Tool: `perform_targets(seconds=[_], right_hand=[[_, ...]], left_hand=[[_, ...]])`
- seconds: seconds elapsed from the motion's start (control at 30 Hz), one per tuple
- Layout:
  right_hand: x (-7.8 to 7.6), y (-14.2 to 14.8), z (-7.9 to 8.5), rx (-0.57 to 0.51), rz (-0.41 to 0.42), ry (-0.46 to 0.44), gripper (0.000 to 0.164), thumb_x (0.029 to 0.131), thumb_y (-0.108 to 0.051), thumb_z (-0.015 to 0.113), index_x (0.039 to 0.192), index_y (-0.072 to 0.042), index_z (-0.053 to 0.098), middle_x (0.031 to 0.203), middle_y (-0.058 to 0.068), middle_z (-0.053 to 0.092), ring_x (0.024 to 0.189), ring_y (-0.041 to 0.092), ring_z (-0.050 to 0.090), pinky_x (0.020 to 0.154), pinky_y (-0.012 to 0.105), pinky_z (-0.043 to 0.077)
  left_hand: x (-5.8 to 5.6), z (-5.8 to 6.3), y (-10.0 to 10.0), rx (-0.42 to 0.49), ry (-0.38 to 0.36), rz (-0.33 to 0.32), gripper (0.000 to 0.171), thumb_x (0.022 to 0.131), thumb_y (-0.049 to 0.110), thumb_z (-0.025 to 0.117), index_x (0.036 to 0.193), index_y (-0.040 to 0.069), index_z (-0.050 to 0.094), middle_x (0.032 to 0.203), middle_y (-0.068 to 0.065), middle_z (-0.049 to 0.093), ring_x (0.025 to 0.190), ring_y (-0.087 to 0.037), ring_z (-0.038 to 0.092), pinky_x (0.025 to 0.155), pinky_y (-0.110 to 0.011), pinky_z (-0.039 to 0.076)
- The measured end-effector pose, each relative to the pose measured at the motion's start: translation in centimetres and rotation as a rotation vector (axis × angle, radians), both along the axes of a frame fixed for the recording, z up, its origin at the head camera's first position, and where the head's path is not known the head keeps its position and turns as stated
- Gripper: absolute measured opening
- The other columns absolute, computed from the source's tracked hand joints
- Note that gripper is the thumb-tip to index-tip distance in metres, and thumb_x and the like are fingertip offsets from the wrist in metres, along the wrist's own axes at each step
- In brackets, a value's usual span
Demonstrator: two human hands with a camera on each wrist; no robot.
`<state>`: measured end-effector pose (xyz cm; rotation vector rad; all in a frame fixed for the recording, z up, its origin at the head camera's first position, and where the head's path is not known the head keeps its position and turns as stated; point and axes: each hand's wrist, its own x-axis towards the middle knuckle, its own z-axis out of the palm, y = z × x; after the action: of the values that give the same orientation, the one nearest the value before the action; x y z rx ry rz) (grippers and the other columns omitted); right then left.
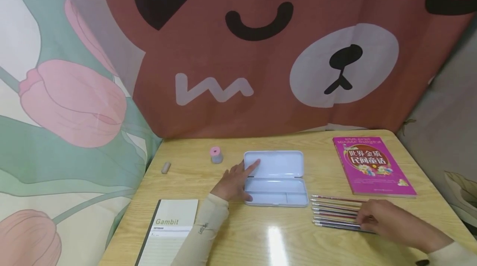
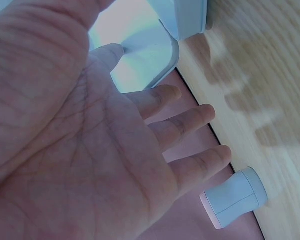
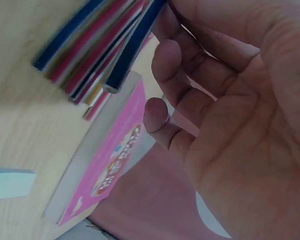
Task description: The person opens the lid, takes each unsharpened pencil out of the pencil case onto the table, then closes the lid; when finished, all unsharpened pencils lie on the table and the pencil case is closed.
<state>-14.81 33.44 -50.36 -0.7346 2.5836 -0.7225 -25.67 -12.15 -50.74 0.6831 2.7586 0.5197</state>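
Observation:
A pale blue pencil case (image 1: pixel 275 192) lies with its lid raised at the table's middle, a divider in its lower half. My left hand (image 1: pixel 234 183) is at its left side, fingers spread, index finger over the lid and thumb near the front corner. In the left wrist view the straight fingers (image 2: pixel 182 127) hold nothing. To the right, several pencils (image 1: pixel 328 212) lie in a row. Bent over their right ends, my right hand (image 1: pixel 384 220) pinches a dark blue pencil (image 3: pixel 132 50), which stands out from the others in the right wrist view; its fingertip contact is hidden.
A small grey pencil sharpener (image 1: pixel 216 155) with a pink top stands behind the case, left of it. Farther left lies a grey-brown eraser (image 1: pixel 166 168). A notebook (image 1: pixel 175 216) lies front left, a pink book (image 1: pixel 376 170) back right. Printed cloth (image 1: pixel 261 59) hangs behind the table.

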Motion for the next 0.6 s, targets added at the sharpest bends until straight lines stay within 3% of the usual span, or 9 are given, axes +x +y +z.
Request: perform_targets(seconds=[0.37,0.6], right_hand=[[1.0,0.7,-1.0,-0.023,0.033,0.070,0.011,0.093,-0.009,0.087,0.093,-0.018,0.081,0.089,-0.025,0.068,0.082,-0.011,0.056,0.066,0.027,0.056],[0.9,0.3,-1.3,0.026,-0.035,0.026,0.013,0.089,-0.010,0.090,0.092,-0.019,0.081,0.091,-0.018,0.073,0.085,-0.011,0.059,0.070,0.026,0.061]], left_hand=[[0.1,0.0,0.1,0.011,-0.026,0.022,0.123,0.083,0.021,0.100,0.178,0.034,0.023,0.183,-0.019,0.021,0.164,-0.045,0.033,0.131,-0.074,0.023],[0.2,0.1,0.1,0.012,-0.027,0.024,0.122,0.083,0.020,0.100,0.178,0.034,0.024,0.183,-0.019,0.022,0.164,-0.045,0.033,0.131,-0.074,0.023]])
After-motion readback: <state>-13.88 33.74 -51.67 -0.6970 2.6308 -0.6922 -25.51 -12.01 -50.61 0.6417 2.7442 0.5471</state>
